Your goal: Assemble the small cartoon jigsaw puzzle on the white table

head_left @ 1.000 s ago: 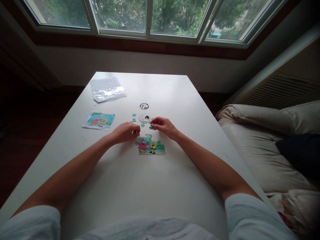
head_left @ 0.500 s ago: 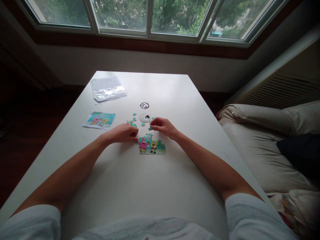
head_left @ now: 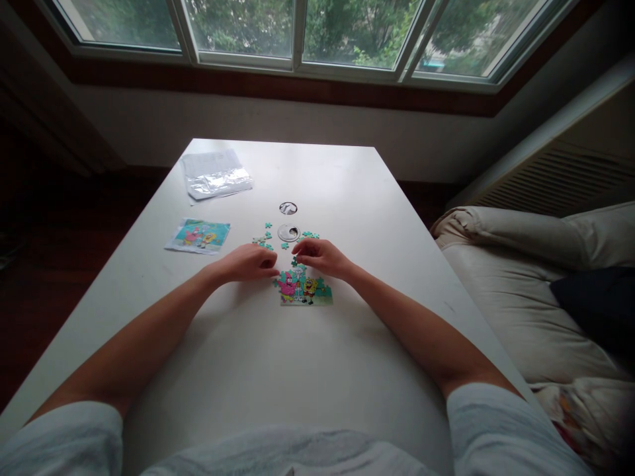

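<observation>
A partly built cartoon jigsaw puzzle lies on the white table. My right hand is at the puzzle's top edge, fingers pinched on a small teal puzzle piece that it presses down there. My left hand rests on the table by the puzzle's upper left corner, with fingers curled together; what is under them is hidden. Several loose teal pieces lie just beyond both hands.
A printed reference picture lies to the left, with a clear plastic bag farther back. A round cable hole and its cap sit mid-table. A cream sofa cushion borders the table's right side. Windows run along the far wall.
My right hand has come down and toward me with the teal piece, from above the loose pieces to the puzzle's top edge. My left hand has shifted slightly toward the puzzle's corner.
</observation>
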The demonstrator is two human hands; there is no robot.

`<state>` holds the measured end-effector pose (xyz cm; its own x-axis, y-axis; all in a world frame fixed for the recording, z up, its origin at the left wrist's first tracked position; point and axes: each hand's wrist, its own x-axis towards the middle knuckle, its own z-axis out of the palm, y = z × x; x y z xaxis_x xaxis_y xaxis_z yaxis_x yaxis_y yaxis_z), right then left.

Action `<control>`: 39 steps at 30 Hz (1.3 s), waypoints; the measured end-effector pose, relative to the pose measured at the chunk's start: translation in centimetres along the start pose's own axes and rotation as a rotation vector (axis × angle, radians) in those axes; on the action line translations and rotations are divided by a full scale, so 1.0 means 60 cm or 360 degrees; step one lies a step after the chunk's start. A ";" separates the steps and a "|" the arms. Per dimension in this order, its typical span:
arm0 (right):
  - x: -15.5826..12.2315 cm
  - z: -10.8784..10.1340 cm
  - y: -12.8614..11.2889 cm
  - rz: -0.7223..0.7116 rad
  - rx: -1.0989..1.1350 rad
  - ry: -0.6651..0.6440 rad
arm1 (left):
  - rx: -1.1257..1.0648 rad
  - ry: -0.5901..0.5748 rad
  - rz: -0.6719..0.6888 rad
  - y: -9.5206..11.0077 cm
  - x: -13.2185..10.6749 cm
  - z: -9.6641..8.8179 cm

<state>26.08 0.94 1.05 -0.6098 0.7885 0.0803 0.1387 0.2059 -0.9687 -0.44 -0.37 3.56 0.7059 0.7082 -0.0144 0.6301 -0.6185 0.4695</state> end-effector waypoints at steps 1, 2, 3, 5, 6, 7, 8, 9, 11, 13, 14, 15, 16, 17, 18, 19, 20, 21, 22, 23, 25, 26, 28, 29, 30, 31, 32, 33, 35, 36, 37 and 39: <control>0.000 0.000 0.001 -0.0002 -0.0007 0.0000 | -0.0010 -0.0002 0.0008 0.002 0.000 -0.001; 0.001 0.000 0.003 -0.0003 -0.0014 0.0002 | -0.0026 0.0003 0.0013 0.004 -0.001 -0.002; 0.001 0.000 0.004 -0.0003 -0.0019 0.0006 | -0.0045 0.0011 0.0017 0.006 -0.001 -0.002; 0.001 0.000 0.005 -0.0001 -0.0029 0.0008 | -0.0072 0.0025 0.0014 0.010 -0.002 -0.004; 0.001 0.000 0.005 -0.0001 -0.0033 0.0007 | -0.0069 0.0025 0.0012 0.011 -0.003 -0.004; 0.001 0.000 0.005 -0.0001 -0.0038 0.0006 | -0.0053 0.0018 0.0010 0.011 -0.003 -0.004; 0.001 -0.001 0.004 -0.0002 -0.0042 0.0005 | -0.0028 0.0005 0.0009 0.012 -0.003 -0.004; 0.001 -0.001 0.004 -0.0002 -0.0045 0.0003 | 0.0002 -0.0011 0.0008 0.011 -0.002 -0.004; 0.001 -0.001 0.004 -0.0005 -0.0044 -0.0003 | 0.0046 -0.0036 0.0007 0.010 -0.002 -0.003; 0.002 -0.001 0.005 -0.0005 -0.0042 -0.0005 | 0.0040 -0.0037 0.0004 0.009 -0.002 -0.002; 0.002 -0.001 0.007 -0.0002 -0.0042 -0.0006 | 0.0020 -0.0023 0.0003 0.008 -0.002 -0.002; 0.002 -0.001 0.008 0.0001 -0.0041 -0.0008 | -0.0005 -0.0005 0.0002 0.007 -0.002 -0.001; 0.002 -0.001 0.008 0.0004 -0.0039 -0.0010 | -0.0027 0.0011 -0.0001 0.007 -0.002 0.000; 0.002 0.000 0.008 0.0007 -0.0036 -0.0013 | -0.0045 0.0025 -0.0003 0.006 -0.002 0.001; 0.002 0.001 0.008 0.0006 -0.0031 -0.0017 | -0.0053 0.0040 -0.0011 0.005 -0.001 0.002; 0.002 0.002 0.006 0.0003 -0.0026 -0.0021 | -0.0050 0.0054 -0.0024 0.005 -0.001 0.004; 0.002 0.003 0.004 -0.0003 -0.0027 -0.0021 | -0.0036 0.0071 -0.0042 0.004 0.000 0.006; 0.001 0.004 0.002 -0.0008 -0.0035 -0.0020 | -0.0013 0.0092 -0.0063 0.004 0.001 0.009; 0.000 0.006 -0.001 -0.0009 -0.0045 -0.0021 | 0.0016 0.0120 -0.0086 0.005 0.003 0.011; 0.000 0.007 -0.003 -0.0005 -0.0051 -0.0020 | 0.0042 0.0152 -0.0110 0.006 0.004 0.013; -0.002 0.009 -0.007 0.0015 -0.0031 -0.0017 | 0.0046 0.0220 -0.0151 0.012 0.008 0.016; -0.002 0.009 -0.008 0.0019 0.0000 -0.0016 | 0.0007 0.0260 -0.0171 0.016 0.010 0.017; -0.002 0.009 -0.009 0.0003 0.0051 -0.0011 | -0.0157 0.0342 -0.0215 0.027 0.015 0.021; -0.002 0.009 -0.008 -0.0015 0.0050 -0.0007 | -0.0266 0.0382 -0.0239 0.032 0.017 0.023; -0.002 0.009 -0.008 -0.0037 0.0031 -0.0002 | -0.0378 0.0421 -0.0261 0.037 0.018 0.026; -0.002 0.008 -0.008 -0.0057 -0.0004 0.0006 | -0.0492 0.0457 -0.0281 0.041 0.020 0.029; -0.002 0.008 -0.008 -0.0075 -0.0045 0.0017 | -0.0606 0.0491 -0.0293 0.044 0.021 0.032; -0.002 0.008 -0.008 -0.0089 -0.0083 0.0027 | -0.0720 0.0522 -0.0301 0.047 0.023 0.035; -0.002 0.008 -0.010 -0.0113 -0.0133 0.0043 | -0.0930 0.0568 -0.0299 0.051 0.024 0.039; -0.003 0.008 -0.011 -0.0124 -0.0148 0.0046 | -0.1014 0.0579 -0.0292 0.052 0.025 0.040; -0.003 0.009 -0.013 -0.0134 -0.0157 0.0045 | -0.1075 0.0580 -0.0284 0.053 0.025 0.041; -0.005 0.011 -0.015 -0.0148 -0.0162 0.0038 | -0.1125 0.0571 -0.0269 0.054 0.025 0.042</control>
<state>25.62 0.15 1.74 -0.6052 0.7765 0.1753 0.1618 0.3356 -0.9280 3.49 -2.19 2.83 0.3973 0.9130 0.0926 0.2809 -0.2170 0.9349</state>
